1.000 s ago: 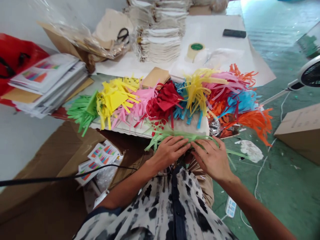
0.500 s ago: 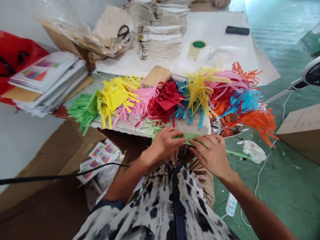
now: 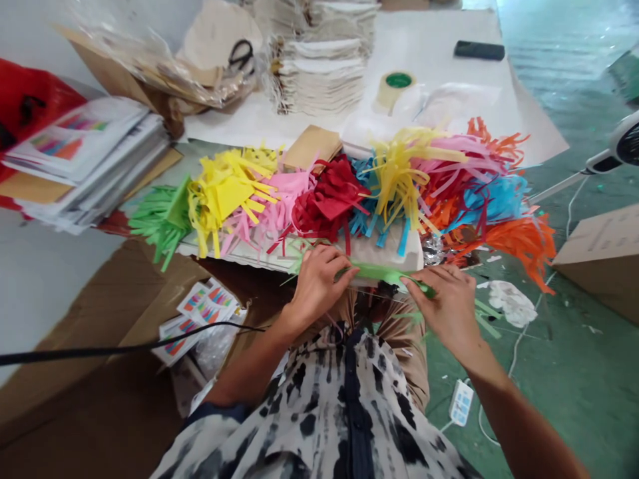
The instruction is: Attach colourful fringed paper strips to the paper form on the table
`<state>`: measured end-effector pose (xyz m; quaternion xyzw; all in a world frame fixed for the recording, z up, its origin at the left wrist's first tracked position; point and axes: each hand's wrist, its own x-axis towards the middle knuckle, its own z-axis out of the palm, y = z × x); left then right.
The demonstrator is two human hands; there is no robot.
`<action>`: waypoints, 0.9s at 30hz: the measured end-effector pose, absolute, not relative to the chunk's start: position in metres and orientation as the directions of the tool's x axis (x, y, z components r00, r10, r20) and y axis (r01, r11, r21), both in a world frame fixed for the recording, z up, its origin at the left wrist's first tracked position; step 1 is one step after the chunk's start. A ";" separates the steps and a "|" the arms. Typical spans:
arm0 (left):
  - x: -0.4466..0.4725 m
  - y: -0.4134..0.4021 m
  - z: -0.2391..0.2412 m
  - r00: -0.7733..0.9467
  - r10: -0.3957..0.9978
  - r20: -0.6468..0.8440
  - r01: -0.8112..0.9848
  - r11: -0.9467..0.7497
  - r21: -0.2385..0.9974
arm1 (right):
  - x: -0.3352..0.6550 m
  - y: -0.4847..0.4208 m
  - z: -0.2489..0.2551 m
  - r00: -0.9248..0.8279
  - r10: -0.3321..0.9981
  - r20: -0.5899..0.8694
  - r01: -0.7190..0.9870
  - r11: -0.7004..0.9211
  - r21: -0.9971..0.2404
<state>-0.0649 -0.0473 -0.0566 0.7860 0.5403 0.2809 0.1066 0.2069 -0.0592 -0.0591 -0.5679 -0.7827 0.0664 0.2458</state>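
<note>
A light-green fringed tissue-paper tassel (image 3: 375, 271) is stretched sideways between my hands at the table's front edge. My left hand (image 3: 323, 278) is closed on its left part, where pale green strips stick out past the fingers. The right end is gripped by my right hand (image 3: 442, 296), thumb against fingers, with loose green strips hanging beyond it. Just behind my hands lie a dark red tassel bunch (image 3: 330, 199), a pink bunch (image 3: 279, 203) and a yellow bunch (image 3: 232, 189).
Green tassels (image 3: 162, 216) lie left on the table, orange ones (image 3: 524, 246) hang over its right edge. Behind are stacked white bundles (image 3: 322, 70), a tape roll (image 3: 397, 85), scissors (image 3: 241, 54) and a black phone-like object (image 3: 479, 50). A cardboard box (image 3: 604, 259) stands right.
My right hand has moved to the right, away from the left hand, so more of the green tassel shows between them. My left hand has shifted slightly left and still grips it.
</note>
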 end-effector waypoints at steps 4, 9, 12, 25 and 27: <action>-0.061 -0.044 -0.056 0.233 0.925 0.300 0.840 -0.347 0.417 | 0.202 -0.061 -0.057 -0.244 0.932 0.268 0.898 0.321 -0.299; -0.058 -0.040 -0.058 0.259 0.918 0.300 0.878 -0.353 0.322 | 0.193 -0.059 -0.056 -0.254 0.932 0.257 0.939 0.301 -0.164; -0.058 -0.037 -0.059 0.270 0.914 0.303 0.882 -0.361 0.302 | 0.191 -0.058 -0.059 -0.259 0.924 0.283 0.942 0.307 -0.140; -0.052 -0.033 -0.065 0.619 0.605 0.501 0.672 -0.738 0.061 | 0.179 -0.074 -0.057 -0.504 0.755 0.420 0.832 0.554 0.003; -0.056 -0.033 -0.068 0.684 0.577 0.446 0.617 -0.784 0.068 | 0.195 -0.080 -0.062 -0.558 0.714 0.422 0.789 0.614 0.005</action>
